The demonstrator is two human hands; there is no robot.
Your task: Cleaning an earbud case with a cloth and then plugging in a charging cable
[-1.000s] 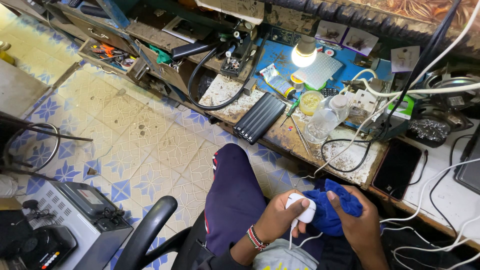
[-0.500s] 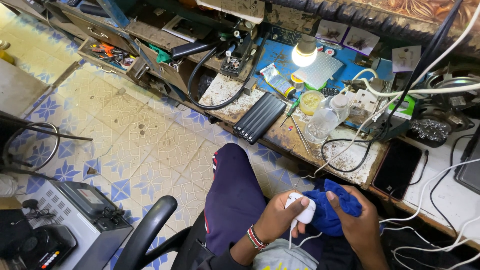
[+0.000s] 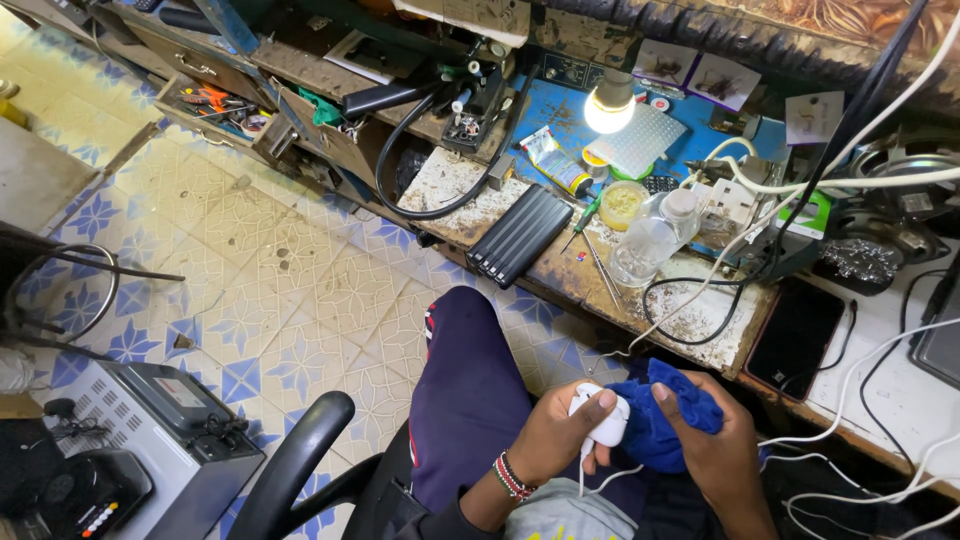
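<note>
White charger (image 3: 603, 420) sits pinched in the left hand's (image 3: 560, 440) fingers, touching the blue cloth (image 3: 668, 428). Right hand (image 3: 718, 450) fingers clutch that cloth, just beside the charger.

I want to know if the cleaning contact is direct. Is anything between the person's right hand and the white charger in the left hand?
Yes: the blue cloth, bunched in the right hand, lies against the white charger held by the left hand.

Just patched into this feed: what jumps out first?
The lit bulb glows over a cluttered workbench at top. Bottom centre, the left hand holds a small white device with a white cord, while the right hand presses a blue cloth against it.
</note>
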